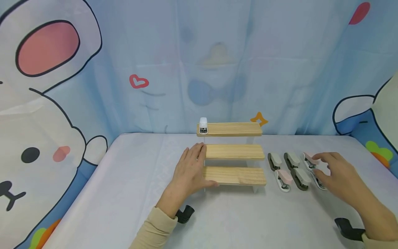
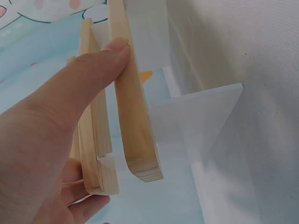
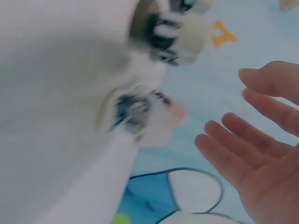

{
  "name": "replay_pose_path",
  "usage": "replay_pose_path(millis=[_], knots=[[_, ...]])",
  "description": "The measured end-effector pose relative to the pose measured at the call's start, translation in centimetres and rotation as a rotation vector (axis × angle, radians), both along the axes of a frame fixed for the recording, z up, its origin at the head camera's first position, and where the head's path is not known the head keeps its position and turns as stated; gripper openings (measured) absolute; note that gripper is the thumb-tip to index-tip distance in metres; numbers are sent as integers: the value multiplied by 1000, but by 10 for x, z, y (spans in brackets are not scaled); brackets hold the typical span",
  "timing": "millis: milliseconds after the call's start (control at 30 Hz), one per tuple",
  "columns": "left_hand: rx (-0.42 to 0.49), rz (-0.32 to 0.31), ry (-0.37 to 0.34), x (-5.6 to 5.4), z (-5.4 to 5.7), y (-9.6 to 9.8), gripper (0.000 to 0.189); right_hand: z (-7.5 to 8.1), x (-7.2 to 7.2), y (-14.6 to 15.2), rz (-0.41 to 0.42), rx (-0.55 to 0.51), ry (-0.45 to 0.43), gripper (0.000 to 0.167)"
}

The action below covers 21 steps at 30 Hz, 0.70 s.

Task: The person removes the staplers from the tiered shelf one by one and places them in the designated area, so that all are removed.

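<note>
A three-step wooden rack (image 1: 234, 152) with clear side supports stands on the table. My left hand (image 1: 189, 169) grips its left end, thumb on the lowest plank (image 2: 135, 107) and fingers round the end of the middle plank (image 2: 96, 140). A white mini stapler (image 1: 203, 125) stands at the top plank's left end. Over the right-hand staplers hovers my right hand (image 1: 339, 176), fingers apart and loosely bent with nothing between them. Below it are a pink mini stapler (image 1: 310, 160) and another stapler (image 1: 318, 181), partly hidden. In the right wrist view a blurred stapler (image 3: 145, 116) stands apart from the fingers.
Left of these stand more mini staplers in two rows: a pink one (image 1: 283, 180) in front of a grey-white one (image 1: 275, 161), beside two grey-white staplers (image 1: 301, 178) with dark bases. A white cloth covers the table (image 1: 236, 221). A printed curtain (image 1: 168, 52) hangs behind.
</note>
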State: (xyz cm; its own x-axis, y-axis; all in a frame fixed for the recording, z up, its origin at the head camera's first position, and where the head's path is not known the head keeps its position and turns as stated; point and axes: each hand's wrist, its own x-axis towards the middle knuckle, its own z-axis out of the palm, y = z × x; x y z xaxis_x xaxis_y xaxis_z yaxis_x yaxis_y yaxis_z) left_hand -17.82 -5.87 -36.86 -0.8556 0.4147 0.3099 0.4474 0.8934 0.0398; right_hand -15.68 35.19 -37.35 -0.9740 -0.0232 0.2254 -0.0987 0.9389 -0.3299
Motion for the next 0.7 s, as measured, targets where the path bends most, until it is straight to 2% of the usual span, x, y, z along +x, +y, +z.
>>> replay_pose_path(millis=[300,533,700], knots=[[4,0,-15,-1,0,0,124,23,-5,-35,106,-5,204,37],[-1,5,-26,-1,0,0,124,36,-10,-58,147,-2,252,37],[-3,6,-19,-1,0,0,124,44,-15,-71,207,-11,326,37]])
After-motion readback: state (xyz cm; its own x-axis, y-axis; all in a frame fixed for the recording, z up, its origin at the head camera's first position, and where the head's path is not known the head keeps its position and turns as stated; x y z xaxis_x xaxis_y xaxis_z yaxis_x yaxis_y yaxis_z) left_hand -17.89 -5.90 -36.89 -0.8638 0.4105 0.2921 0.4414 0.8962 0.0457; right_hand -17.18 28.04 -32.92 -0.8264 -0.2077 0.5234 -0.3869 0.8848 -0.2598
